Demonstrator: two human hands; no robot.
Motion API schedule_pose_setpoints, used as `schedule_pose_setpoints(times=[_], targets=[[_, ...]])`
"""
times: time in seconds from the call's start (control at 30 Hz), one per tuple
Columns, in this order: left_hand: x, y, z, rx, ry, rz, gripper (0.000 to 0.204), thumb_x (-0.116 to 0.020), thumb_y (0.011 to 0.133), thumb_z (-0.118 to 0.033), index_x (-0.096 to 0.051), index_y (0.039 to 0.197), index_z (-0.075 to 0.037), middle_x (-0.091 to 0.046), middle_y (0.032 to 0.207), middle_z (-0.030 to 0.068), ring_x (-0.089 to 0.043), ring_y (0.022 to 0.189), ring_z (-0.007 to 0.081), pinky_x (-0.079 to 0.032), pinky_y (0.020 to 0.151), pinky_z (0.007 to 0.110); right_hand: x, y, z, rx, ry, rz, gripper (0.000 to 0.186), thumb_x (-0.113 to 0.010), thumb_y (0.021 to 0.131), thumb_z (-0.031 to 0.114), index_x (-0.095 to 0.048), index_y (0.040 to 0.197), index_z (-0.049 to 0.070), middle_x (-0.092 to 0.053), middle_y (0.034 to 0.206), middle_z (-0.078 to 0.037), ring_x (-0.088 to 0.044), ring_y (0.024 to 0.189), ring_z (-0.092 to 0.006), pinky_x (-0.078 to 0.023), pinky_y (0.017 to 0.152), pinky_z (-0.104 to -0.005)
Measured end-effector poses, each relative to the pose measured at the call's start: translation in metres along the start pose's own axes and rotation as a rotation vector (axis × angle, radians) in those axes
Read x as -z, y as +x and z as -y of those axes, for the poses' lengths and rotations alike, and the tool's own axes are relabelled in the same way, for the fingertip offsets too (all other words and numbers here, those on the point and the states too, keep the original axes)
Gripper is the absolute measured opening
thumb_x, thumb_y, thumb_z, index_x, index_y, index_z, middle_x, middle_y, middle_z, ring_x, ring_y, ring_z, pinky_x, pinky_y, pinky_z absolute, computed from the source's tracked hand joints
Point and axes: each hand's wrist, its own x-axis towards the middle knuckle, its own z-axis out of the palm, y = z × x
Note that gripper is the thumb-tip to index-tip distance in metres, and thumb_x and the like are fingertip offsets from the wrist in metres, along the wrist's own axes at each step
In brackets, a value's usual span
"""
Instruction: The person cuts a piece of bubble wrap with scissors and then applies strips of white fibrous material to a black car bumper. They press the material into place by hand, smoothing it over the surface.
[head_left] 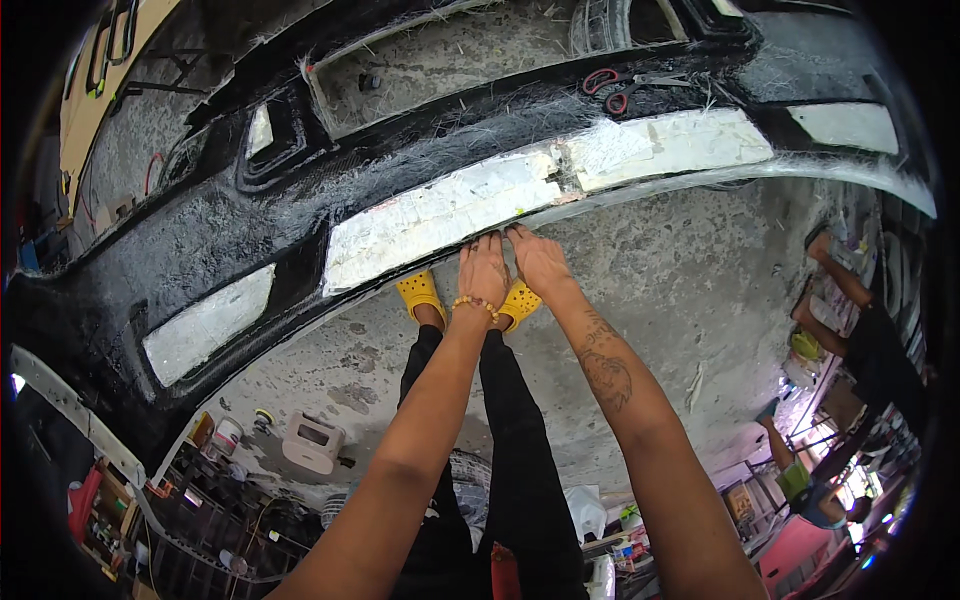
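Note:
A large black fiberglass car bumper (225, 228) spans the view in front of me, its surface rough with loose pale fibers. White patched strips (430, 222) run along its near edge. My left hand (484, 272), with a beaded bracelet at the wrist, has its fingers together at this edge. Close beside it, my right hand (541, 263) curls its fingers at the same lip. Both sets of fingertips are partly hidden by the edge, and the hands appear to grip it. Scissors (622, 92) with red and black handles lie farther back on the bumper.
My feet in yellow clogs (420, 292) stand on stained concrete just below the bumper's edge. A beige step stool (308, 445) and a white tub (228, 434) are at the lower left. Two other people (880, 345) are at the far right among clutter.

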Motion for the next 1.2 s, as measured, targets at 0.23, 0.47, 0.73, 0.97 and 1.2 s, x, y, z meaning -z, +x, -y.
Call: schedule_pose_setpoints(times=[0.23, 0.47, 0.73, 0.97, 1.2], targets=[[0.0, 0.004, 0.005, 0.039, 0.005, 0.003, 0.048, -0.055, 0.084, -0.012, -0.053, 0.13, 0.0, -0.061, 0.125, 0.0204, -0.058, 0.115, 0.0351, -0.042, 0.101, 0.045, 0.012, 0.009, -0.005, -0.008, 0.048, 0.044, 0.033, -0.054, 0.087, 0.006, -0.061, 0.119, 0.004, -0.062, 0.128, -0.018, -0.065, 0.105, -0.0363, -0.053, 0.088, -0.0459], [0.016, 0.01, 0.002, 0.076, 0.013, 0.095, 0.041, -0.053, 0.087, -0.013, -0.056, 0.126, 0.001, -0.065, 0.116, 0.0216, -0.062, 0.108, 0.0366, -0.046, 0.095, 0.047, 0.02, 0.009, -0.014, -0.056, 0.033, 0.146, 0.047, -0.06, 0.084, 0.007, -0.058, 0.13, 0.007, -0.059, 0.133, -0.018, -0.06, 0.115, -0.0348, -0.051, 0.096, -0.0421], [0.023, 0.008, 0.011, 0.053, 0.038, 0.15, 0.04, -0.053, 0.087, -0.013, -0.056, 0.124, 0.002, -0.066, 0.114, 0.0221, -0.063, 0.107, 0.0358, -0.048, 0.093, 0.045, 0.031, 0.006, -0.012, -0.092, 0.002, 0.218, 0.051, -0.062, 0.085, 0.008, -0.053, 0.135, 0.009, -0.055, 0.14, -0.014, -0.056, 0.123, -0.031, -0.049, 0.101, -0.0414], [0.017, 0.007, 0.026, -0.022, 0.045, 0.133, 0.044, -0.053, 0.088, -0.013, -0.053, 0.129, 0.003, -0.065, 0.115, 0.0235, -0.062, 0.108, 0.035, -0.048, 0.094, 0.045, 0.029, 0.006, -0.021, -0.018, 0.02, 0.197, 0.055, -0.061, 0.085, 0.006, -0.051, 0.138, 0.013, -0.054, 0.141, -0.012, -0.054, 0.125, -0.0305, -0.049, 0.101, -0.0411], [0.014, 0.005, 0.03, -0.036, 0.046, 0.138, 0.048, -0.052, 0.087, -0.012, -0.05, 0.132, 0.004, -0.062, 0.121, 0.0242, -0.059, 0.113, 0.0358, -0.047, 0.096, 0.045, 0.031, 0.008, -0.012, -0.053, -0.026, 0.227, 0.057, -0.063, 0.083, 0.004, -0.053, 0.138, 0.013, -0.055, 0.141, -0.011, -0.059, 0.12, -0.0306, -0.05, 0.099, -0.0408]])
